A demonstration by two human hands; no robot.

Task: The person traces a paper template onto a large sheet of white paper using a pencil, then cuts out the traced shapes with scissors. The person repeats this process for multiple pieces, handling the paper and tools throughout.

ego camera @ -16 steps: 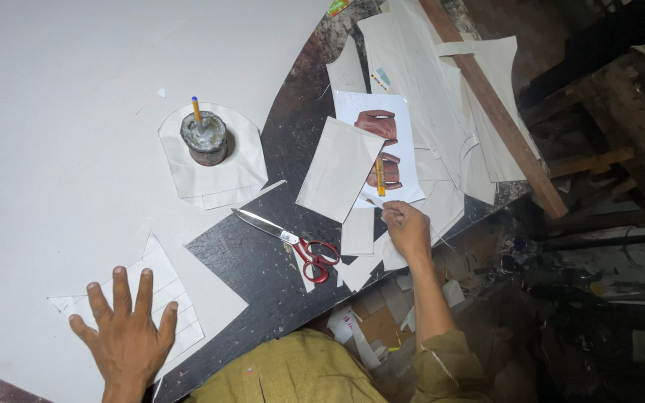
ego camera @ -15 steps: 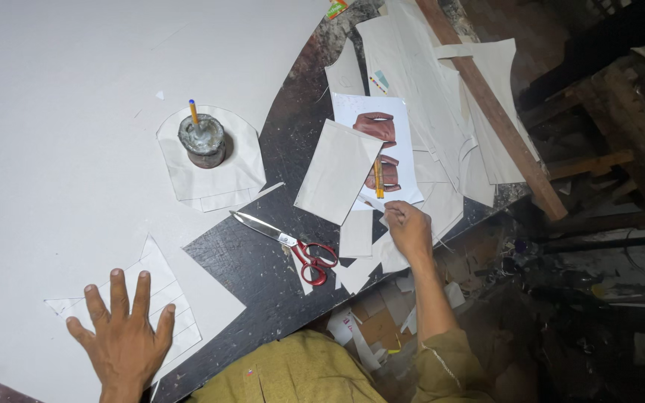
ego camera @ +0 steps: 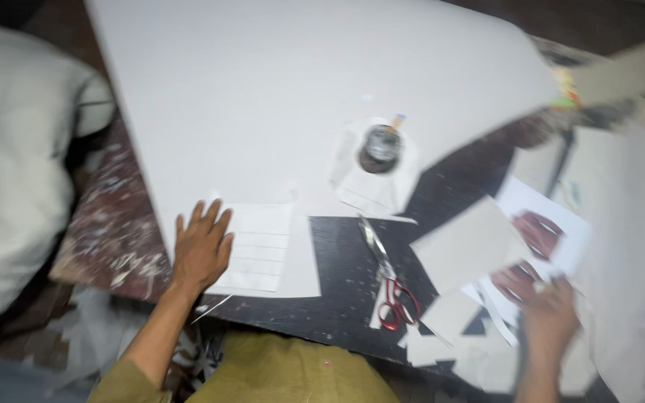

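Observation:
My left hand [ego camera: 201, 248] lies flat, fingers spread, on the near edge of a large white sheet [ego camera: 293, 97], beside a small ruled paper piece [ego camera: 257, 248]. My right hand [ego camera: 550, 317] rests on loose paper scraps at the right, touching a printed page with dark red pictures [ego camera: 539, 235]; the blur hides whether it grips anything. Red-handled scissors [ego camera: 390, 287] lie on the dark table [ego camera: 337, 291] between my hands. A small round pot with a pencil in it [ego camera: 380, 145] stands on a paper scrap on the sheet.
Grey card pieces [ego camera: 468, 242] and white paper cuttings [ego camera: 621, 224] cover the right side. A pale bundle of cloth [ego camera: 16, 172] sits at the left. The table's near left edge shows mottled brown stone [ego camera: 110, 239].
The view has swung left and gone blurred. My left hand still lies flat on the white sheet; my right hand stays among the scraps by the printed page.

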